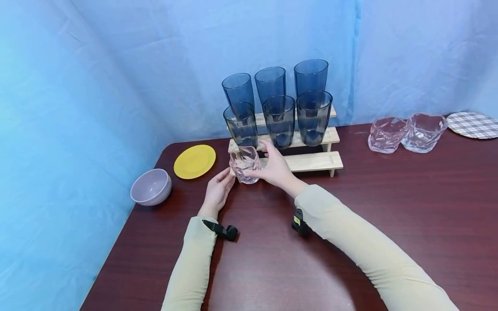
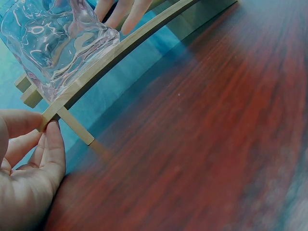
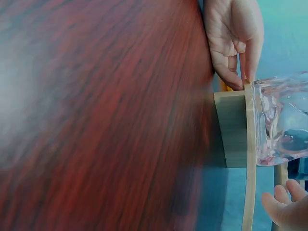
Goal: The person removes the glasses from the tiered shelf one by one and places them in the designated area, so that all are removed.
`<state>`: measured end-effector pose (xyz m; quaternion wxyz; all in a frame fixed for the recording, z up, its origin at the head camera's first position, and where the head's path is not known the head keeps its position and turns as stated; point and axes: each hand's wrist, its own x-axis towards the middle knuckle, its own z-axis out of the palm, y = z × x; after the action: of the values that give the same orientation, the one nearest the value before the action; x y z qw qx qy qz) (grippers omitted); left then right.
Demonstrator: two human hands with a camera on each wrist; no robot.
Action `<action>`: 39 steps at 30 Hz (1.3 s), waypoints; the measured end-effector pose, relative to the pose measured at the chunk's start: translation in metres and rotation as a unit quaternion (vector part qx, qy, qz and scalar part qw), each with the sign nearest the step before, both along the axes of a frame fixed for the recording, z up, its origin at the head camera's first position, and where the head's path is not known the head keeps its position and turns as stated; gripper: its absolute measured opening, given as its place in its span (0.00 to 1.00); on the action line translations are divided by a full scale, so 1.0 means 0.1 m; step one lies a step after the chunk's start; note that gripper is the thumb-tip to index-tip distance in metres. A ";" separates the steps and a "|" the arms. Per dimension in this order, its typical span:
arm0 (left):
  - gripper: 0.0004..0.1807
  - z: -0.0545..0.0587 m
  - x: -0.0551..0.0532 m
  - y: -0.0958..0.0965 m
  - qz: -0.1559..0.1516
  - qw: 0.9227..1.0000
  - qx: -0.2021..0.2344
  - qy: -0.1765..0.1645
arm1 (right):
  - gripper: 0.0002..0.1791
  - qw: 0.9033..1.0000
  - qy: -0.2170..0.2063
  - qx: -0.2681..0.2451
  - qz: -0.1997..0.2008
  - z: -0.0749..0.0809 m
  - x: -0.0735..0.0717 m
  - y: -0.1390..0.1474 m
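A clear pinkish tumbler (image 1: 246, 162) with a wavy surface stands at the left end of the lowest step of a wooden stepped rack (image 1: 311, 162). My left hand (image 1: 218, 192) pinches that end of the step between thumb and fingers, just beside the tumbler; the left wrist view shows the grip on the wood (image 2: 79, 86). Around the tumbler's right side is my right hand (image 1: 277, 167), thumb in front of the glass and fingers behind. In the right wrist view some of its fingers (image 3: 284, 202) are spread, with a gap to the tumbler (image 3: 279, 125).
Blue tumblers (image 1: 279, 121) fill the two upper steps in two rows. To the left are a yellow plate (image 1: 194, 162) and a lilac bowl (image 1: 151, 188). Two more clear wavy tumblers (image 1: 424, 134) stand at right, beside a checked round mat (image 1: 474, 125). Blue curtains hang behind.
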<state>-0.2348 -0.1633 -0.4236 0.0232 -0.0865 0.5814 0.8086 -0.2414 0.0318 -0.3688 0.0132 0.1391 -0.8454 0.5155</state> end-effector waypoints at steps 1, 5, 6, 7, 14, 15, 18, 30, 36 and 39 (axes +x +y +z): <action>0.24 0.00 0.00 0.00 0.000 1.000 0.002 0.000 | 0.57 1.000 0.000 -0.002 0.000 -0.01 -0.01 -0.02; 0.25 0.00 0.01 0.01 -0.002 1.000 0.005 0.004 | 0.58 1.000 0.001 -0.023 0.000 -0.04 -0.02 -0.09; 0.25 0.00 0.02 0.01 -0.002 1.000 0.006 0.006 | 0.58 1.000 0.001 -0.030 0.001 -0.05 -0.02 -0.10; 0.25 0.01 0.02 0.01 -0.002 1.000 0.007 0.006 | 0.57 0.999 0.002 -0.036 0.001 -0.06 -0.01 -0.11; 0.25 0.03 0.02 0.01 -0.003 1.000 0.007 0.004 | 0.55 0.999 0.010 -0.044 -0.004 -0.10 0.02 -0.15; 0.25 0.03 0.02 0.01 -0.005 1.000 0.006 0.005 | 0.55 0.999 0.011 -0.042 -0.004 -0.10 0.03 -0.16; 0.25 0.04 0.02 0.01 -0.005 1.000 0.008 0.005 | 0.55 0.999 0.016 -0.041 -0.001 -0.11 0.05 -0.18; 0.24 0.00 0.02 -0.02 -0.001 1.000 0.000 -0.001 | 0.50 0.998 0.060 -0.001 -0.019 -0.15 0.11 -0.23; 0.24 0.00 0.01 0.00 -0.001 1.000 0.009 0.005 | 0.49 0.997 0.069 0.008 -0.033 -0.14 0.13 -0.21; 0.24 0.00 0.00 0.01 -0.002 1.000 0.011 0.011 | 0.48 0.997 0.071 0.007 -0.037 -0.14 0.13 -0.19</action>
<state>-0.2345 -0.1627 -0.4234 0.0190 -0.0763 0.5728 0.8159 -0.2283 0.0129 -0.3825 0.0914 0.1437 -0.8508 0.4972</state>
